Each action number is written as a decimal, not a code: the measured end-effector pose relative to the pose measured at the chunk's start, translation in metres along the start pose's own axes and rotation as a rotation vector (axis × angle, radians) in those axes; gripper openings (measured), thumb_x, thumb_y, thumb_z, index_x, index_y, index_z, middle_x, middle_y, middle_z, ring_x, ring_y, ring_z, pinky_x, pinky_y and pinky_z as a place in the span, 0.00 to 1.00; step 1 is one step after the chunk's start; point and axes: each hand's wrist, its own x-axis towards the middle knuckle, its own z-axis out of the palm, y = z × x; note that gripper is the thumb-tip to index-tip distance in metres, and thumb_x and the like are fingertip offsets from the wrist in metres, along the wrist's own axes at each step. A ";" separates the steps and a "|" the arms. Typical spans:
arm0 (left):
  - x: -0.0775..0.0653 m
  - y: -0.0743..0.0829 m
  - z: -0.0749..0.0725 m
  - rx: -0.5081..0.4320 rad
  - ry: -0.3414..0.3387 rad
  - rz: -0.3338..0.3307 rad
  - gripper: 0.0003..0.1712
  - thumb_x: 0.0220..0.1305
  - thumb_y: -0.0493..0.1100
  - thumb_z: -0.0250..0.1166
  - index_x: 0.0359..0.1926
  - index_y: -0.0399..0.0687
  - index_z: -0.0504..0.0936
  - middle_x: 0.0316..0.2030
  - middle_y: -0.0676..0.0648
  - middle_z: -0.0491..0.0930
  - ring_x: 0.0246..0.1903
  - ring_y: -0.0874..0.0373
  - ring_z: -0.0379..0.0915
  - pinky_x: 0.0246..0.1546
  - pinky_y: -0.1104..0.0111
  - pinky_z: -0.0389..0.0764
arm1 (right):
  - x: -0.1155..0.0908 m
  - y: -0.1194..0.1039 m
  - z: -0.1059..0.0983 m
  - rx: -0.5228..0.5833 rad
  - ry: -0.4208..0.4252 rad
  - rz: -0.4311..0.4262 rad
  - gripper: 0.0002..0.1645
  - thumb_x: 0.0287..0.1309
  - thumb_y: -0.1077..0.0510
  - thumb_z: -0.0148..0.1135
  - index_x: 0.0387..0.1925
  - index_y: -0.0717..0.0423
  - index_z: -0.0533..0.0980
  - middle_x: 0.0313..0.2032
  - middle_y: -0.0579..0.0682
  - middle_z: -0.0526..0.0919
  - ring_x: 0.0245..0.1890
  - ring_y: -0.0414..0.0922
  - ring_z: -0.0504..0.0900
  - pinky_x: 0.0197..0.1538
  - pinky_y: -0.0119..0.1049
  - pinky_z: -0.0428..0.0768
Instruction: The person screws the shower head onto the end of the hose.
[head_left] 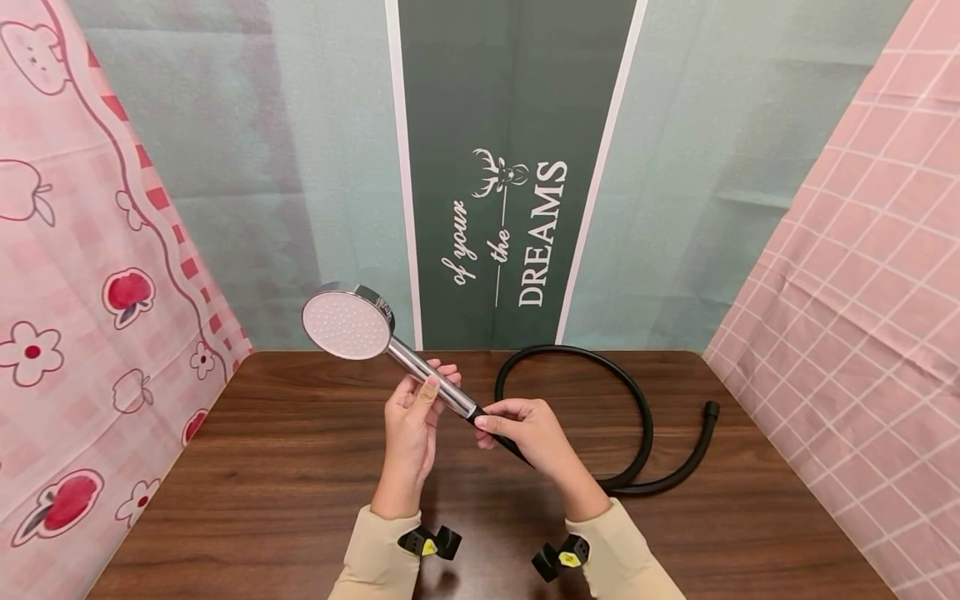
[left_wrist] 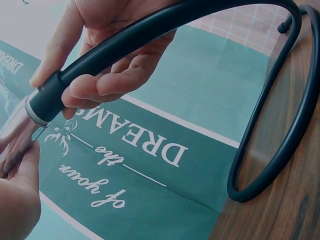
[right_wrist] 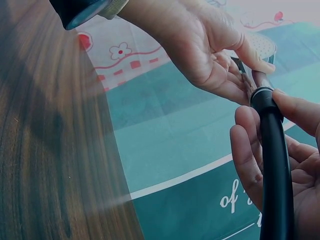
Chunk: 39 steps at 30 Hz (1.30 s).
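A handheld shower head [head_left: 347, 325] is held up over the counter [head_left: 225, 483], tilted so that its round white spray face, dotted with nozzles, sits at the upper left and its chrome handle [head_left: 427, 372] slopes down to the right. The left hand [head_left: 412, 421] has its fingers clamped on that handle, the thumb across the front and the other fingers behind. The right hand [head_left: 528, 429] pinches the black collar [head_left: 477, 414] at the handle's lower end between thumb and fingers, just beside the left hand. From the collar a black shower hose [head_left: 648, 425] runs beneath the right hand, then makes a large loop on the counter, its free end at the right, well apart from both hands. Beige sleeves [head_left: 378, 550] cover the forearms. Behind the counter hangs a green backdrop [head_left: 517, 83] lettered "of your the DREAMS", with a deer head; a fruit-and-flower printed pink cloth [head_left: 75, 258] hangs on the left and a pink cloth with white grid lines [head_left: 862, 292] on the right.
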 end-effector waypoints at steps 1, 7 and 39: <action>0.000 0.000 0.000 0.000 0.000 0.000 0.10 0.72 0.34 0.58 0.51 0.38 0.75 0.39 0.49 0.88 0.41 0.60 0.87 0.53 0.67 0.85 | 0.000 0.000 0.000 0.000 -0.001 0.000 0.18 0.61 0.59 0.67 0.43 0.74 0.81 0.33 0.68 0.87 0.28 0.38 0.88 0.39 0.36 0.89; 0.000 0.000 0.000 0.002 0.001 -0.002 0.09 0.72 0.34 0.57 0.51 0.39 0.75 0.39 0.49 0.88 0.40 0.60 0.87 0.53 0.68 0.85 | 0.001 0.001 -0.001 0.002 -0.009 0.005 0.18 0.62 0.58 0.66 0.43 0.74 0.81 0.32 0.66 0.87 0.28 0.38 0.88 0.39 0.36 0.89; 0.002 0.001 -0.003 0.017 0.022 -0.009 0.10 0.71 0.34 0.58 0.51 0.36 0.75 0.38 0.49 0.88 0.40 0.60 0.87 0.51 0.67 0.85 | -0.005 0.000 0.008 -0.244 0.158 0.007 0.20 0.48 0.55 0.79 0.44 0.56 0.84 0.39 0.53 0.89 0.37 0.40 0.84 0.42 0.25 0.83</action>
